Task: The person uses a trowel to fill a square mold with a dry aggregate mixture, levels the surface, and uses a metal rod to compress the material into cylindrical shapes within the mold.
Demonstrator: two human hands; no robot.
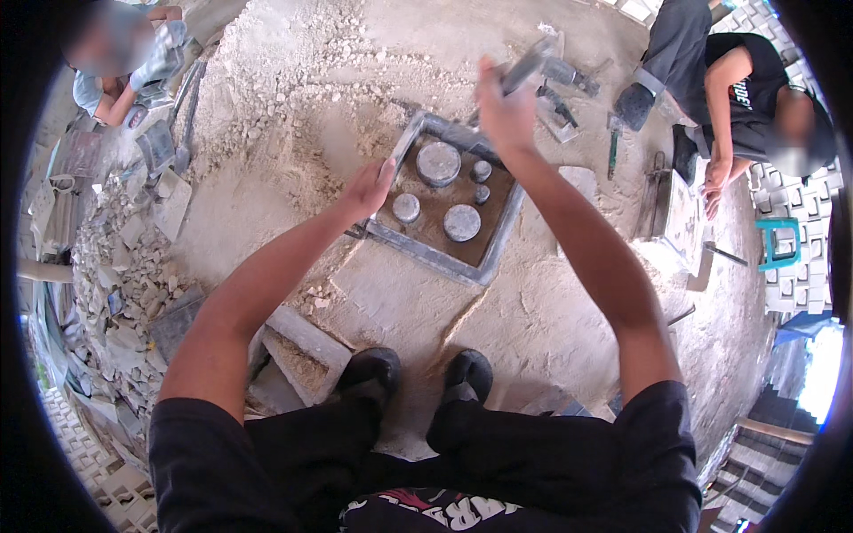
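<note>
A square grey metal mould frame (pixel 426 253) lies on the sandy ground in front of my feet. Inside it sit several round grey metal plugs (pixel 439 163) in brown sand. My left hand (pixel 369 189) grips the frame's left edge near its far corner. My right hand (pixel 505 111) is raised above the frame's far side, closed around a grey metal tool (pixel 526 66) that looks like a hammer or bar; its head is blurred.
A rectangular block mould (pixel 302 342) lies left of my shoes. Rubble and broken blocks (pixel 124 275) pile up at left. One person crouches at top left, another at top right beside tools (pixel 569 84) and stacked patterned blocks (pixel 800 231). Stairs (pixel 764 444) descend at lower right.
</note>
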